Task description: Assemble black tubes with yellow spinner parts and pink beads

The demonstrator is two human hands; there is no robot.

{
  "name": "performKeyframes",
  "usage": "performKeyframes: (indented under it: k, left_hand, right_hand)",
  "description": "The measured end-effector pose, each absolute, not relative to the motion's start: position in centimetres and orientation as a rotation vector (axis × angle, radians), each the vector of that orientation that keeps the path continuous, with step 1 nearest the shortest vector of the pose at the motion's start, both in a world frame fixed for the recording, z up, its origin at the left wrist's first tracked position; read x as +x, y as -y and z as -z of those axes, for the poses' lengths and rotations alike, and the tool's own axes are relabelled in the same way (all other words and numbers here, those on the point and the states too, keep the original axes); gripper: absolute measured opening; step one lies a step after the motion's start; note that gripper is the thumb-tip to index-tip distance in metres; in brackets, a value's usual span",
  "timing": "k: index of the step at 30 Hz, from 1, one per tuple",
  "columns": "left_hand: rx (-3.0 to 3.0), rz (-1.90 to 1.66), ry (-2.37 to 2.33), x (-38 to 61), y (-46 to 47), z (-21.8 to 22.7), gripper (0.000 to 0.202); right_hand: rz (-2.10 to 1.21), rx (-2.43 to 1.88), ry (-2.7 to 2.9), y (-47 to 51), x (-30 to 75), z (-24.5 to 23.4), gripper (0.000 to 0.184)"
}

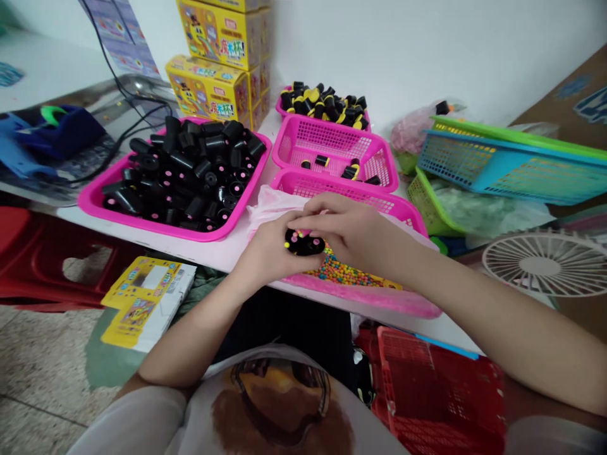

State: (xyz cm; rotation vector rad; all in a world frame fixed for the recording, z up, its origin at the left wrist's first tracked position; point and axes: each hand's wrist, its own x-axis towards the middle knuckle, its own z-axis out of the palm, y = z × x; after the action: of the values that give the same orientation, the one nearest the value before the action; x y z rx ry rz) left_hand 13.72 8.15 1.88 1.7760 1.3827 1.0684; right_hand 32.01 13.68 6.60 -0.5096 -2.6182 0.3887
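Small black plastic cylinders with pink centres are clutched in my left hand, its fingers wrapped round them. Over them my right hand is closed, its fingertips at their tops; what it pinches, if anything, is hidden. Some small yellow and pink beads show at the cylinders' tops. Both hands are above a pink basket lined with thin plastic, where many coloured beads lie. To the left, a pink tray is heaped with black cylinders, many showing pink centres.
Behind, a pink basket holds several black-and-yellow pieces; another pile is farther back. Yellow boxes stand by the wall. A blue tape dispenser sits left. Blue basket and fan are right; a red crate is below.
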Motion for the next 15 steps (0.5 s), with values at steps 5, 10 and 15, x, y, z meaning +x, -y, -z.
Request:
performKeyframes:
  k: [5,10,15]
  left_hand:
    - [1.756,-1.081,-1.376,13.8,-8.3,-2.1,0.04]
    - [1.733,-1.045,-1.407,13.7,-8.3,-2.2,0.041]
    - [1.763,-1.081,-1.44,13.5,-8.2,-1.9,0.049]
  right_hand:
    - [-0.205,-0.524,2.697,-13.5,31.4,-6.4,0.049]
    - [-0.141,-0.534,2.706,-13.1,31.6,-7.5,0.052]
    - [-0.13,-0.622,2.728,-13.0,35.0,-9.4,0.049]
